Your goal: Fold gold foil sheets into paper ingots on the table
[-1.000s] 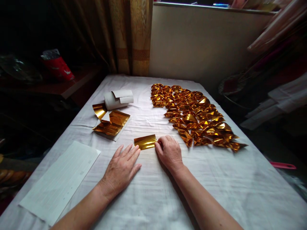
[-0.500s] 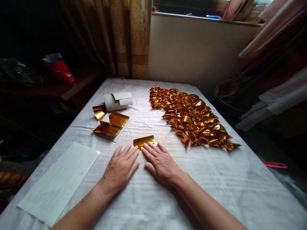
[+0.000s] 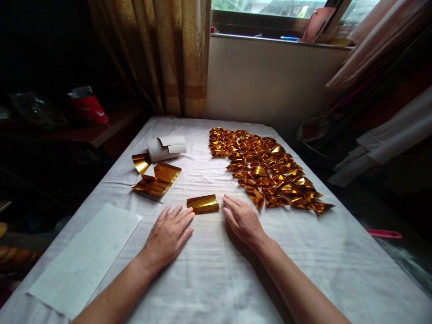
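A folded gold foil sheet lies on the white cloth between my hands. My left hand rests flat on the cloth, fingers stretched out, its fingertips just left of and below the sheet. Just right of the sheet, my right hand also lies flat and open, holding nothing. Neither hand touches the foil.
Several folded gold foil pieces are laid in rows at the back right. A loose pile of gold sheets and a white paper roll lie at the back left. A white lined sheet sits at the near left of the table.
My right hand had covered the gold sheet's right part half a second ago; it has slid off to the right and lies open beside it. The left hand has stayed put.
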Action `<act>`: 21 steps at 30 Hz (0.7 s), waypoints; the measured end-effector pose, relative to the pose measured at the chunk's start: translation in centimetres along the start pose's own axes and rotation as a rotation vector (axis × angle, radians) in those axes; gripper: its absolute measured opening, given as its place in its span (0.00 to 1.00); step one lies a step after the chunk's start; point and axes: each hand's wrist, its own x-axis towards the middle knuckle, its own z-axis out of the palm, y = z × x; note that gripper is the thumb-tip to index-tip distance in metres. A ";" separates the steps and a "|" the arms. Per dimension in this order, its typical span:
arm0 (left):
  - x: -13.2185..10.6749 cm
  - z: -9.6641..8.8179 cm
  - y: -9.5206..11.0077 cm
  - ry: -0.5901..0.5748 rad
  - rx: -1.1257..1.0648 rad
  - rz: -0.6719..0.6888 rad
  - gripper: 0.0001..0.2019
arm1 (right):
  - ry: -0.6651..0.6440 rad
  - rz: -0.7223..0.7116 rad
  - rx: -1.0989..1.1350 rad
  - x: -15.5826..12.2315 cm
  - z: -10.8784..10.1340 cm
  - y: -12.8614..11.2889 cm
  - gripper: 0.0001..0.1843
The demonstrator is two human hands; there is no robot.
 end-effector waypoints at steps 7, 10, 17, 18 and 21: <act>1.9 -0.6 -0.6 0.042 0.014 0.046 0.12 | -0.112 0.026 0.139 4.7 -0.5 -0.6 0.18; 2.9 -0.9 -0.7 0.057 0.045 0.078 0.14 | -0.208 0.062 0.112 5.4 -1.2 -1.5 0.13; 4.4 -0.9 0.6 0.052 0.092 0.018 0.14 | -0.305 0.171 0.210 4.7 -2.0 -2.1 0.10; 4.5 -0.9 1.1 0.039 0.089 -0.016 0.14 | -0.298 0.178 0.226 4.6 -1.9 -2.1 0.10; 4.7 -1.0 2.4 -0.014 0.065 -0.139 0.14 | -0.269 0.194 0.330 4.0 -1.5 -2.3 0.11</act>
